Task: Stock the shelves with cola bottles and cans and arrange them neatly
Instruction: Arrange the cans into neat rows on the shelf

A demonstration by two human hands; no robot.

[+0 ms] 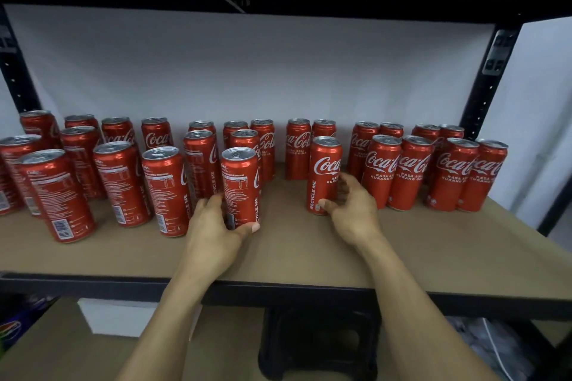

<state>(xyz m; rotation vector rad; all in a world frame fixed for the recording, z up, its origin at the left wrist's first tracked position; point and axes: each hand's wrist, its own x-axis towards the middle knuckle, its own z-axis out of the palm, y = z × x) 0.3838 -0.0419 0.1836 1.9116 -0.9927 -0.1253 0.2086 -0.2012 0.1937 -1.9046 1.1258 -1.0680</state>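
Cans (241, 178), slim glossy cylinders: left grip (213, 226) holds one, right grip (353, 209) another.

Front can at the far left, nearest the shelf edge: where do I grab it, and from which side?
Probably round the mid-body of the far-left front can, from the front: it stands on its base with bare shelf board before it, and neighbour cans crowd behind and beside. The left hand grips the label-side can and the right hand the logo can; free one first.
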